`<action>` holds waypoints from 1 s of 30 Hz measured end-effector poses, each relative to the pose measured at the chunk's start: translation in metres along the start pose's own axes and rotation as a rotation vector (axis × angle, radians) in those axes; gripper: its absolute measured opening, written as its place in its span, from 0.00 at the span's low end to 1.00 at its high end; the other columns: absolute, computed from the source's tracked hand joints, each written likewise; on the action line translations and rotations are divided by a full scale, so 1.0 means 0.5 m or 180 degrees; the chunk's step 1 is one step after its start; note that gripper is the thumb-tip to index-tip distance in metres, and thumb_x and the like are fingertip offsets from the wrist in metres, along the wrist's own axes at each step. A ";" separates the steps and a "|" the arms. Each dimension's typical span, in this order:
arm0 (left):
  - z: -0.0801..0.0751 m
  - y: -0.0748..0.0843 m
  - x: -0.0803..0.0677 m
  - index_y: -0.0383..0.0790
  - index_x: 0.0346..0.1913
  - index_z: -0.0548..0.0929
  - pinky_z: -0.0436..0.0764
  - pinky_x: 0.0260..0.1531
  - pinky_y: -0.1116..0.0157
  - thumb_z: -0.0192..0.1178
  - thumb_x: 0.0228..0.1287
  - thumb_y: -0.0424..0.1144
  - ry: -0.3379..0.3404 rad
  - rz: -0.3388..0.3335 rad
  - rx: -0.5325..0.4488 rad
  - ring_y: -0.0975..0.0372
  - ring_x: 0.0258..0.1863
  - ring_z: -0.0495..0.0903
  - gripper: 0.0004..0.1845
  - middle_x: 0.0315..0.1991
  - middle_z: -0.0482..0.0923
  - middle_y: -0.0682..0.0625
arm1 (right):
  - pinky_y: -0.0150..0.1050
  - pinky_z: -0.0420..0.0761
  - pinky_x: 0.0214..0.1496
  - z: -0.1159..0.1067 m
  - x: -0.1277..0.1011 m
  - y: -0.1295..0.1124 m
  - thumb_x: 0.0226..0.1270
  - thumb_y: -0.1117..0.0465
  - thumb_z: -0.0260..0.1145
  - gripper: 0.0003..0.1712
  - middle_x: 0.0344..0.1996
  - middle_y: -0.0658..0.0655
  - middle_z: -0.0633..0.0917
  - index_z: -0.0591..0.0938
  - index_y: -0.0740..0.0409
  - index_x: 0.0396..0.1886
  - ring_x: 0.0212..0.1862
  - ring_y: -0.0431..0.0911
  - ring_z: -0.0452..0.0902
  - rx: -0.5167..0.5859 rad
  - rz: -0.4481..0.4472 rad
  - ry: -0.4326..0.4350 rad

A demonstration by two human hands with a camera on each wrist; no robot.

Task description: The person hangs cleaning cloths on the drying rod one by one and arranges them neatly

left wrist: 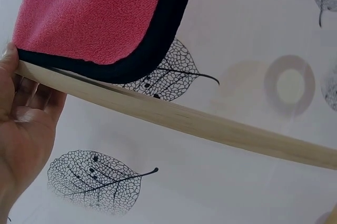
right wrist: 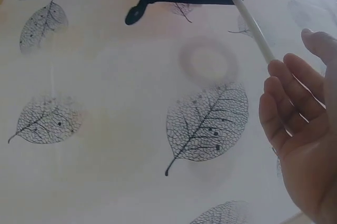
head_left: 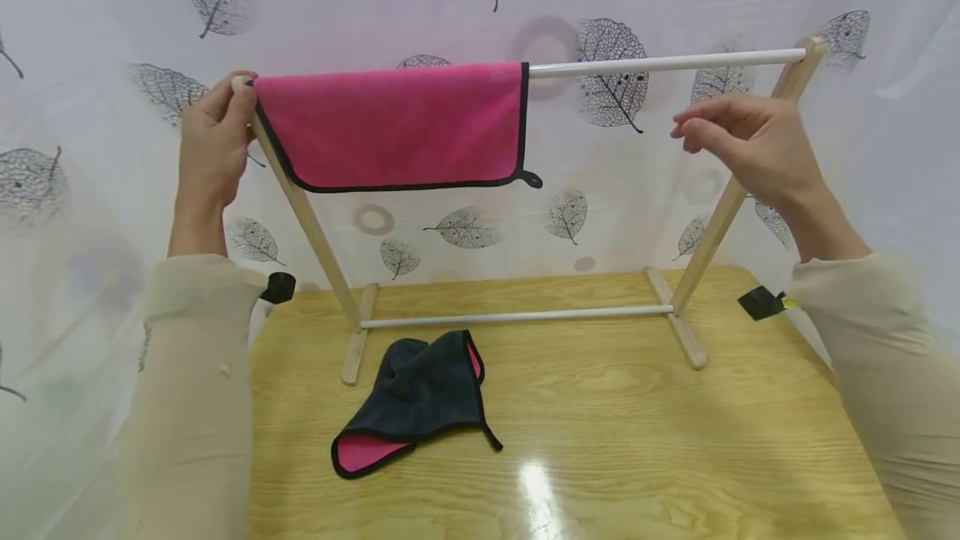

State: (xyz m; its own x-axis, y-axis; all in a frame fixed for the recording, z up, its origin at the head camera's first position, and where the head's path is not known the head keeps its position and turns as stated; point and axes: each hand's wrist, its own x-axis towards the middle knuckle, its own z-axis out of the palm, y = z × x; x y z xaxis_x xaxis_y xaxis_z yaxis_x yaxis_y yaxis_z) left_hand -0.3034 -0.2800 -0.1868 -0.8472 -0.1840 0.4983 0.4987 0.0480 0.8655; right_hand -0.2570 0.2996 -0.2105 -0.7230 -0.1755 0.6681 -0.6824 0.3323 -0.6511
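The left hand (head_left: 213,140), at the upper left of the frame, curls its fingers round the top corner of the wooden drying rack with white rods (head_left: 660,63), beside the pink black-edged cloth (head_left: 393,125) draped there. The right hand (head_left: 750,144), upper right, hangs just below the top rod, fingers loosely bent and holding nothing. A crumpled dark grey cloth with pink lining (head_left: 416,402) lies on the wooden worktop (head_left: 637,440) at lower centre; no writing shows.

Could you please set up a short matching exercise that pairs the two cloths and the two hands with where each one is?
1. pink cloth
2. dark grey cloth
3. left hand
4. right hand

A. lying crumpled on the wooden table
B. at the rack's top left corner
C. draped over the top rail
D. in the air, holding nothing

Pairs: 1-C, 2-A, 3-B, 4-D
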 end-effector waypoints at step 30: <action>0.003 -0.011 -0.001 0.43 0.56 0.87 0.79 0.50 0.71 0.62 0.76 0.42 0.0079 0.0167 0.0041 0.63 0.42 0.77 0.12 0.48 0.78 0.49 | 0.37 0.83 0.41 0.344 -0.246 0.106 0.76 0.63 0.67 0.10 0.39 0.54 0.88 0.88 0.62 0.50 0.37 0.45 0.83 0.0557 0.0923 -0.1090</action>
State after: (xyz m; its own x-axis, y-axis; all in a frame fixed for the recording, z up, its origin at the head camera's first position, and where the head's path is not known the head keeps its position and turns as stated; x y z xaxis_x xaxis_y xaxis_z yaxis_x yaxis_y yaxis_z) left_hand -0.3060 -0.2785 -0.1916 -0.8151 -0.2051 0.5419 0.5398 0.0709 0.8388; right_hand -0.2228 0.1795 -0.3893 -0.8600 -0.4035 0.3123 -0.4340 0.2568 -0.8635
